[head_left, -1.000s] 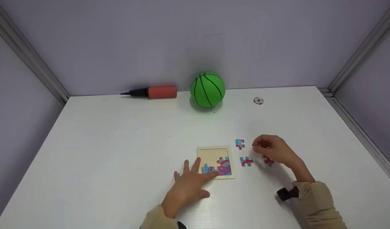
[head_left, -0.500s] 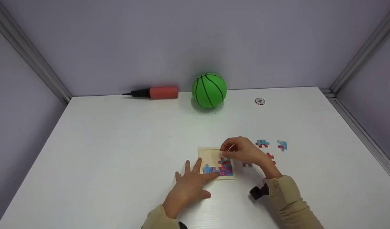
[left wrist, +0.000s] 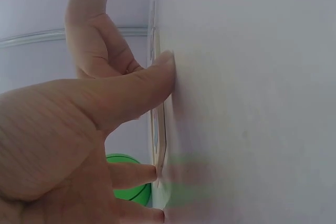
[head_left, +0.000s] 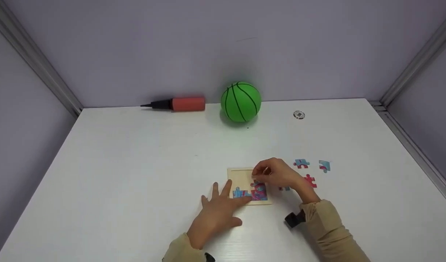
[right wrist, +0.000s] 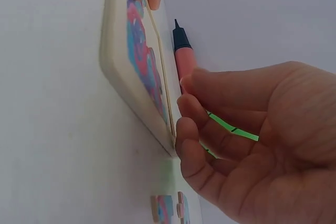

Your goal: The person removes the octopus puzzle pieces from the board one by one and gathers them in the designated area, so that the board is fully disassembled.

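A square wooden puzzle frame (head_left: pixel 240 176) lies on the table, with blue and pink jigsaw pieces (head_left: pixel 259 194) filling its bottom row and part of its right side. My left hand (head_left: pixel 213 215) rests with fingers spread: the index finger lies on the lower pieces, the middle fingertip touches the left rim, and the thumb is on the table. Over the frame's upper right, my right hand (head_left: pixel 279 173) brings curled thumb and index fingertips together in a pinch. The puzzle piece there is almost wholly hidden by the fingers. In the right wrist view, those fingertips (right wrist: pixel 191 81) stand beside the frame's edge.
Several loose jigsaw pieces (head_left: pixel 302 163) lie right of the frame, one partly covered by my right wrist. Along the back wall are a red and black hand pump (head_left: pixel 188 104), a green ball (head_left: pixel 241 102) and a round chip (head_left: pixel 299 115).
My right hand has travelled left from the loose pieces to the frame's upper right, uncovering pieces behind it, and has hovered there for the last half second. The left hand has stayed put.
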`<action>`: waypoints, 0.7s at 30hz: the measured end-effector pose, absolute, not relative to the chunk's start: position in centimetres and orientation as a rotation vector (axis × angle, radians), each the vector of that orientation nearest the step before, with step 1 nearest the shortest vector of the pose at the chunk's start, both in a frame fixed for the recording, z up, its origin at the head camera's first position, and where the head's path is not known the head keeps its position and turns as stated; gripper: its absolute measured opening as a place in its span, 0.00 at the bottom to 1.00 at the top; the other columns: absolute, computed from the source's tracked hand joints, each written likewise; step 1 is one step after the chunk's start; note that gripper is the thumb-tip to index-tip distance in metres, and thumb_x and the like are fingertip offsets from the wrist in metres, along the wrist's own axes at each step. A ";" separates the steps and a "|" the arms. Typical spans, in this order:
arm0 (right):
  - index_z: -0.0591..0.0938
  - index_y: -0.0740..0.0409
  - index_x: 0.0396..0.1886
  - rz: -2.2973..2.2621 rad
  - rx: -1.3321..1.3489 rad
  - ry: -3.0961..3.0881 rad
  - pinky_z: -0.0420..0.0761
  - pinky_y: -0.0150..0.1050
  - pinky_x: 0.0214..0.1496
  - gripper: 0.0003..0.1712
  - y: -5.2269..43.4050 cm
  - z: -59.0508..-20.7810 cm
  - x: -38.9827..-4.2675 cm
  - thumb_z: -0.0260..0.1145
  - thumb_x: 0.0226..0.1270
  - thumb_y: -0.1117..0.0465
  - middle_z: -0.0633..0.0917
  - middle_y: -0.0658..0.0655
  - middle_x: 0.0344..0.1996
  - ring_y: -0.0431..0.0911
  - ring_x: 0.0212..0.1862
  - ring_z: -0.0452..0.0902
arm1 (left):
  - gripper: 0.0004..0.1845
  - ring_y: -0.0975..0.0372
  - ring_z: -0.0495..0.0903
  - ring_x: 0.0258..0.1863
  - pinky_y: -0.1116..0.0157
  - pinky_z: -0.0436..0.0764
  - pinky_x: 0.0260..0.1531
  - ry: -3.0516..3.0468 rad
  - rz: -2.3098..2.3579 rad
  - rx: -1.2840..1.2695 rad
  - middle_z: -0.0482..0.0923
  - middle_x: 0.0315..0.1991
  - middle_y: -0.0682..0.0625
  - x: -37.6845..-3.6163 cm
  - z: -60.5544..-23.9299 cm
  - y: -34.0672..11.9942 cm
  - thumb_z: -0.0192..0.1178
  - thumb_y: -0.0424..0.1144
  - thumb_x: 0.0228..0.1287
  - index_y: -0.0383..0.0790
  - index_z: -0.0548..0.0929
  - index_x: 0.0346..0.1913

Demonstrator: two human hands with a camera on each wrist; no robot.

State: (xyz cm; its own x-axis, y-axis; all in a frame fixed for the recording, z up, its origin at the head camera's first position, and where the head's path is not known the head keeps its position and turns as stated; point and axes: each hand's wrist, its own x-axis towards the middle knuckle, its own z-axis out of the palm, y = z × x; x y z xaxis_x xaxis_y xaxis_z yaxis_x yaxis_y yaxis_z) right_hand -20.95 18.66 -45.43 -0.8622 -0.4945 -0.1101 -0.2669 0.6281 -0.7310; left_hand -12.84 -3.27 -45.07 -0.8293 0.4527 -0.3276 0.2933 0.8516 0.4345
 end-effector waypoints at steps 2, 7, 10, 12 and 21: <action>0.85 0.60 0.38 -1.056 -0.616 2.552 0.76 0.37 0.37 0.05 18.7 -45.5 -20.9 0.65 0.65 0.64 0.83 0.51 0.31 0.43 0.32 0.73 | 0.32 0.34 0.42 0.71 0.27 0.54 0.54 2.599 0.521 0.553 0.46 0.76 0.42 -12.8 -45.1 -3.3 0.68 0.48 0.56 0.70 0.72 0.65; 0.85 0.59 0.36 -1.017 -0.575 2.567 0.76 0.38 0.38 0.05 18.5 -45.5 -20.8 0.64 0.65 0.64 0.83 0.51 0.30 0.43 0.32 0.72 | 0.31 0.34 0.42 0.71 0.27 0.54 0.54 2.592 0.526 0.561 0.46 0.76 0.41 -12.9 -45.1 -3.2 0.68 0.48 0.57 0.69 0.72 0.65; 0.86 0.58 0.34 -0.973 -0.571 2.583 0.77 0.37 0.35 0.05 18.5 -45.5 -20.8 0.65 0.65 0.63 0.82 0.50 0.27 0.43 0.31 0.72 | 0.31 0.34 0.42 0.71 0.27 0.54 0.54 2.591 0.524 0.563 0.46 0.76 0.41 -12.9 -45.1 -3.2 0.68 0.49 0.57 0.69 0.72 0.65; 0.86 0.58 0.33 -0.942 -0.599 2.593 0.76 0.36 0.33 0.05 18.4 -45.6 -20.8 0.65 0.65 0.63 0.82 0.49 0.26 0.42 0.30 0.72 | 0.32 0.34 0.42 0.71 0.27 0.54 0.54 2.590 0.520 0.562 0.46 0.76 0.41 -12.9 -45.1 -3.2 0.68 0.49 0.57 0.69 0.72 0.65; 0.83 0.55 0.30 -0.922 -0.594 2.589 0.75 0.38 0.35 0.03 18.2 -45.4 -20.6 0.66 0.64 0.62 0.79 0.48 0.25 0.43 0.31 0.71 | 0.32 0.32 0.43 0.70 0.26 0.55 0.52 2.611 0.537 0.595 0.47 0.75 0.39 -12.7 -44.9 -3.4 0.69 0.47 0.56 0.67 0.73 0.65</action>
State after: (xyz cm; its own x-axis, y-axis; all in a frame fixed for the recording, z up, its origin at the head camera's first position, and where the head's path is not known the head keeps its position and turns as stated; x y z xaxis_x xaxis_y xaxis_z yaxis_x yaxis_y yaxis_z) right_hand -20.63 18.20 -45.42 -0.8592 -0.4848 -0.1636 -0.2721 0.7038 -0.6562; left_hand -12.72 -3.36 -44.91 -0.8259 0.4779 -0.2991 0.3211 0.8348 0.4472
